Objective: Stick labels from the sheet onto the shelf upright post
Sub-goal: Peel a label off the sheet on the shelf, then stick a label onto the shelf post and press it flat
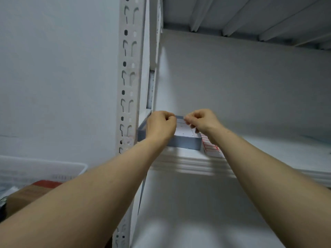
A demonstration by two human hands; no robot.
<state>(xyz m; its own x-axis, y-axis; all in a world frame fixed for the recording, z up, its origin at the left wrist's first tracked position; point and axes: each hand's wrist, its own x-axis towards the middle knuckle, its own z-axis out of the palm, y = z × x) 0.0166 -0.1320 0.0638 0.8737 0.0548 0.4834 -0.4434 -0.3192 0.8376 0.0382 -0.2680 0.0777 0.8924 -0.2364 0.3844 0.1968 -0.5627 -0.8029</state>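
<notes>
The white perforated upright post (128,72) of the shelf rises at left centre. A label sheet (210,147) with red-bordered labels lies on the shelf board to the right of a grey box (186,141). Both hands are raised over that box, close together. My right hand (202,121) pinches a small white label between thumb and fingertips. My left hand (160,126) is curled, thumb against forefinger, just left of the label. Nothing shows in its grip, though its fingertips are partly hidden.
The shelf board's front edge (193,165) runs below the box. A second shelf (250,17) with ribs hangs overhead. At lower left, beside the post, stand a translucent plastic bin (41,169) and a cardboard box (26,194). A white wall lies behind.
</notes>
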